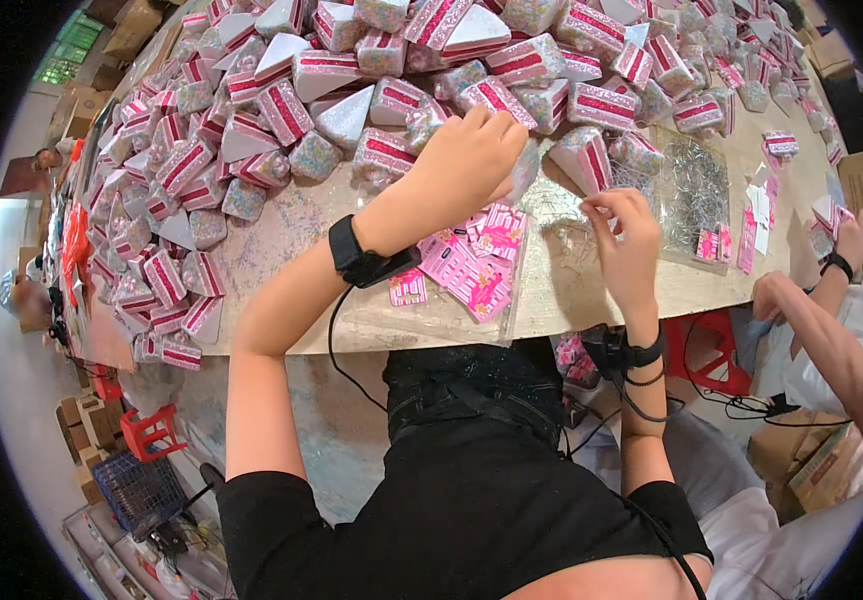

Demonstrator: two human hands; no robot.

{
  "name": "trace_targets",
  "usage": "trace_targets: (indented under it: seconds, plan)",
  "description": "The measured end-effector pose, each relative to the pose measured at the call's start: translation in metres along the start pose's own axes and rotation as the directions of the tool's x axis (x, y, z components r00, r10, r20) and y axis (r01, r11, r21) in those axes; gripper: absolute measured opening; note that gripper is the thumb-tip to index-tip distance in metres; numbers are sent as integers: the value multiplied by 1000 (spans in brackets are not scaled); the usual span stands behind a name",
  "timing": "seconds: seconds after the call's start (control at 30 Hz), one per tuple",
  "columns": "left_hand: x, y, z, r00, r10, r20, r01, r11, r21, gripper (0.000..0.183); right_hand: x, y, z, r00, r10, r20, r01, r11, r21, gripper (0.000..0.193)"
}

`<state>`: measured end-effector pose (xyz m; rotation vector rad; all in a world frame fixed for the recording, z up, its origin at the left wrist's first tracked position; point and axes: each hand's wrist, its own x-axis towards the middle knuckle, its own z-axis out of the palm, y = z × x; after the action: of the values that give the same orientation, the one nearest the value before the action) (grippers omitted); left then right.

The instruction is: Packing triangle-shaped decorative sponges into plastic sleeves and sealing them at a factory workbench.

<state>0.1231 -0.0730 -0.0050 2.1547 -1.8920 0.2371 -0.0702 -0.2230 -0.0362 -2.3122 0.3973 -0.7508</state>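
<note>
Head view: left hand (470, 152) over cake slices (497, 99), grip hidden, indiscernible; right hand (632, 238) pinched together, anything inside indistinct

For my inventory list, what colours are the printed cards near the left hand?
The printed cards are mainly pink and white, seen best in the head view.

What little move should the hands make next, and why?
Perhaps bring the right hand to the left hand, so they can work together: they're apart, the left at the cake-slice pile, the right with fingertips close together, though anything between them is hard to see.
</note>
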Motion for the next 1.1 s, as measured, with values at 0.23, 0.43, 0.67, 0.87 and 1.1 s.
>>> trace_targets:
  seconds: [0.23,0.43,0.67,0.87,1.1]
  plan:
    - [-22,16,-28,989,-116,93,120,992,-38,33,-6,8,1,999,-50,17,51,998,-37,16]
    - [-89,39,-27,857,-137,496,237,961,-145,43,-27,-12,1,945,256,204,-327,735,594,13]
    - [-110,45,-13,891,-324,318,393,901,-183,43,-50,-23,13,944,213,253,-331,622,710,9]
    - [-115,25,-9,964,-259,66,263,962,-69,48,-61,-23,15,953,192,236,-304,648,698,9]
    - [-80,48,10,993,31,113,-36,998,45,26,-61,-27,26,955,162,247,-280,766,579,8]
